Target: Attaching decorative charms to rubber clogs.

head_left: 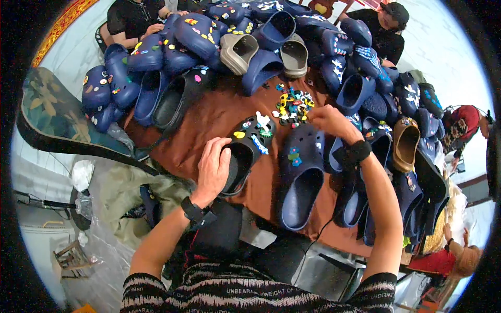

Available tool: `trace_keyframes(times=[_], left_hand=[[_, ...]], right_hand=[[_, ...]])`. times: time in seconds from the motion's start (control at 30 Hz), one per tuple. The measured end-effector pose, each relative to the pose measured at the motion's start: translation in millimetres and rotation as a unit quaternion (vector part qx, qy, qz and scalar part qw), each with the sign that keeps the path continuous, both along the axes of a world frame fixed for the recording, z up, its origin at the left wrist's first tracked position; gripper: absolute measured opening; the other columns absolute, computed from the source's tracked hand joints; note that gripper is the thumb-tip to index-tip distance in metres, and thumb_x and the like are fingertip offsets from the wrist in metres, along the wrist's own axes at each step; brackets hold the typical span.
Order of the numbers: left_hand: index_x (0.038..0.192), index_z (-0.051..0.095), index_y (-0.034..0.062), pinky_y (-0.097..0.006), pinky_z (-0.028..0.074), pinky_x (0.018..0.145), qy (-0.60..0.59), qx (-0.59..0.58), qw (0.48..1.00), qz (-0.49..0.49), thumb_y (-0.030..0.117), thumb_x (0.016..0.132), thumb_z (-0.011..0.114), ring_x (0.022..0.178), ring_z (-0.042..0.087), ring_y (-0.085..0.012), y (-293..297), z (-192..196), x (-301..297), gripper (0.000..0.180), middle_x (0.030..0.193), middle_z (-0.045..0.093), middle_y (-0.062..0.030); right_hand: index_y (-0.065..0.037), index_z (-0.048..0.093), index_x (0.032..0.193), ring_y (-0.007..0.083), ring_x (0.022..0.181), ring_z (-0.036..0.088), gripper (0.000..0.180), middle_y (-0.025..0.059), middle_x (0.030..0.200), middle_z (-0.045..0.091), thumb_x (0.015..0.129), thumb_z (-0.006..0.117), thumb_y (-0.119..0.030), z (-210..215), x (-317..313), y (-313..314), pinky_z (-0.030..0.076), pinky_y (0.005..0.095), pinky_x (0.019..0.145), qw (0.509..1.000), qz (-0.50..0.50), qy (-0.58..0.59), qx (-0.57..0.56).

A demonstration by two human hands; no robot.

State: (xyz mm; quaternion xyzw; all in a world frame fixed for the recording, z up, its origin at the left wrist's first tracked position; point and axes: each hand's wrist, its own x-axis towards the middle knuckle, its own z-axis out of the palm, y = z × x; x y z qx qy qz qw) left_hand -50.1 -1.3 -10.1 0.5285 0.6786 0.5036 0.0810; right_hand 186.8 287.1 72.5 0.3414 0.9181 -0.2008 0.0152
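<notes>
Left hand (pixel 211 164): fingers were clamped on the rim of the black shoe (pixel 249 140), at its 9 o'clock side.
Black shoe: rested on the brown cloth (pixel 209 115), heel at 7 o'clock and toe at 1; it lay at 8 o'clock from the right fingertips.
Right hand (pixel 330 123): fingers were bent downward; whether they pinched anything could not be told.
Charm pile (pixel 295 106): lay at 10 o'clock from the right fingertips, the nearer hand, and 2 o'clock from the black toe.
Blue shoe (pixel 307 143): lay at 6 o'clock below the right fingers.
</notes>
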Motion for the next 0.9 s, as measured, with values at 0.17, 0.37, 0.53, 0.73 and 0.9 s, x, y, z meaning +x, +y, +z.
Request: trace_keyframes(times=[0.17, 0.37, 0.53, 0.73, 0.9], left_hand=[[0.118, 0.059, 0.002, -0.042, 0.043, 0.1, -0.009, -0.002, 1.0, 0.005, 0.017, 0.099, 0.049, 0.117, 0.054, -0.0367, 2, -4, -2, 0.027, 0.12, 0.058, -0.0184], [0.119, 0.057, -0.0004, -0.04, 0.042, 0.101, -0.008, -0.007, 1.0, 0.006, 0.015, 0.099, 0.047, 0.116, 0.055, -0.0339, 1, -2, 0, 0.026, 0.119, 0.057, -0.0174], [0.118, 0.057, -0.0003, -0.04, 0.042, 0.101, -0.013, -0.006, 1.0, 0.003, 0.014, 0.098, 0.049, 0.116, 0.055, -0.0341, -1, 1, -2, 0.026, 0.119, 0.058, -0.0175], [0.118, 0.058, 0.0001, -0.039, 0.042, 0.101, -0.02, -0.008, 1.0, 0.003, 0.013, 0.097, 0.05, 0.115, 0.056, -0.0342, 1, 2, 3, 0.025, 0.119, 0.058, -0.0173], [0.118, 0.057, -0.0003, -0.04, 0.042, 0.101, -0.004, -0.003, 1.0, 0.006, 0.011, 0.095, 0.051, 0.116, 0.055, -0.0345, -1, -2, -1, 0.026, 0.119, 0.057, -0.0173]], right_hand=[[-0.001, 0.071, 0.096, 0.0299, 0.074, 0.069, 0.022, 0.0181, 0.081, 0.07, 0.083, 0.063, -0.017, 6, 4, 7, 0.054, 0.0396, 0.071, 0.999, 0.028, 0.0, -0.042], [0.0, 0.07, 0.102, 0.0253, 0.085, 0.068, 0.023, 0.0155, 0.092, 0.071, 0.085, 0.067, -0.016, 1, 6, -17, 0.053, 0.0364, 0.079, 0.981, 0.154, 0.013, -0.115], [-0.008, 0.069, 0.114, 0.0337, 0.108, 0.06, 0.032, 0.0155, 0.109, 0.064, 0.082, 0.065, -0.009, 8, -6, -72, 0.049, 0.0417, 0.092, 0.981, 0.19, -0.038, 0.015], [-0.023, 0.072, 0.115, 0.035, 0.11, 0.06, 0.043, 0.0153, 0.112, 0.061, 0.079, 0.059, -0.005, -4, -8, -83, 0.052, 0.0466, 0.09, 0.962, 0.243, -0.1, 0.073], [-0.024, 0.072, 0.115, 0.0353, 0.111, 0.059, 0.043, 0.0145, 0.114, 0.059, 0.079, 0.06, -0.006, 6, -23, -93, 0.053, 0.046, 0.09, 0.956, 0.242, -0.156, 0.062]])
